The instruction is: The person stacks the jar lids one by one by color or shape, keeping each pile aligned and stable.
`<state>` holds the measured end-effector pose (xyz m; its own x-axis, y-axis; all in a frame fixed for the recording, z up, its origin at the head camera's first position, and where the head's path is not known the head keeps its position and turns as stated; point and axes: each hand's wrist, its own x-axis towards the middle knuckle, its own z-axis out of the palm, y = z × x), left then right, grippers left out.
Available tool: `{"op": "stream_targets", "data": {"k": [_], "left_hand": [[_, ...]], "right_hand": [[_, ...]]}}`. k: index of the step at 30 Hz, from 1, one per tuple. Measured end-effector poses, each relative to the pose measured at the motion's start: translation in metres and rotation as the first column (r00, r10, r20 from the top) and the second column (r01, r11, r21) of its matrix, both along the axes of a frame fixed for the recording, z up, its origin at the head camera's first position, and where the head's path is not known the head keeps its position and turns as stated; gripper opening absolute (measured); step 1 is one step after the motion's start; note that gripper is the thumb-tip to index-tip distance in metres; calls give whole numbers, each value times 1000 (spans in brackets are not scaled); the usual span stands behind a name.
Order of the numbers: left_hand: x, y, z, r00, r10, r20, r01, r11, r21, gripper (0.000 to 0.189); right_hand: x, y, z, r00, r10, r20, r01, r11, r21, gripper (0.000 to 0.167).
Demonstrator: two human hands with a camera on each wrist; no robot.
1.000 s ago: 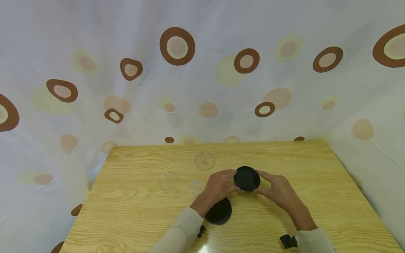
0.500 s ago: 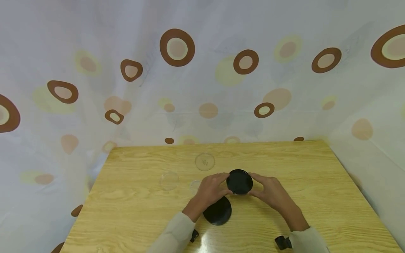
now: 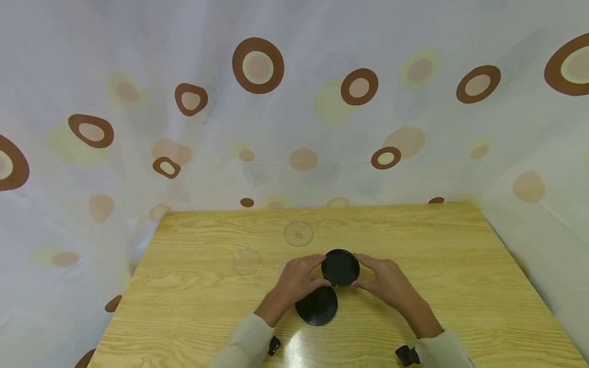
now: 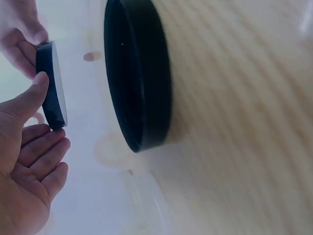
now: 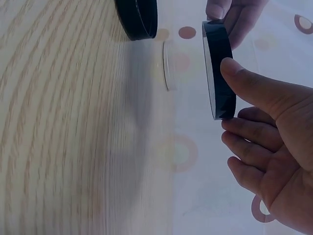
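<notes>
Both hands hold a shallow round black lid (image 3: 340, 268) above the table, one at each side. My left hand (image 3: 299, 278) pinches its left edge between thumb and fingers. The right hand (image 3: 384, 281) pinches the right edge the same way. In the wrist views the lid (image 4: 49, 88) has a black side wall and a pale face toward the table. A second black lid (image 3: 316, 306) rests on the wood just in front of the left hand, its raised rim (image 4: 156, 78) showing in the left wrist view.
Clear round discs lie on the wooden table (image 3: 184, 296): one at the back (image 3: 298, 233), one further left (image 3: 247, 261), and a smaller one (image 3: 281, 267) partly behind the left hand. A patterned curtain (image 3: 294, 112) surrounds the back and sides of the table.
Both hands have carried the black lid left and slightly nearer, so it is now close behind the second lid. The left hand now covers more of the small clear disc.
</notes>
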<state>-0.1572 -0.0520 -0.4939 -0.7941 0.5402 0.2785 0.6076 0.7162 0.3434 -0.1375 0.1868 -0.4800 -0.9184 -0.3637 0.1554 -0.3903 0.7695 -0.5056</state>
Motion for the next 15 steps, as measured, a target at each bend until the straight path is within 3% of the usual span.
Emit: {"op": "stream_targets", "data": {"k": [6,15], "left_hand": [[5,-7,-3,999,9,35,-9,1000,17,57],[12,-12,-4,1000,21,23,-22,999,31,57]], "right_hand": [[1,-6,-1,1000,15,-16,-15,1000,11,66],[4,-13,-2,999,41,5,-41,999,-1,66]]}}
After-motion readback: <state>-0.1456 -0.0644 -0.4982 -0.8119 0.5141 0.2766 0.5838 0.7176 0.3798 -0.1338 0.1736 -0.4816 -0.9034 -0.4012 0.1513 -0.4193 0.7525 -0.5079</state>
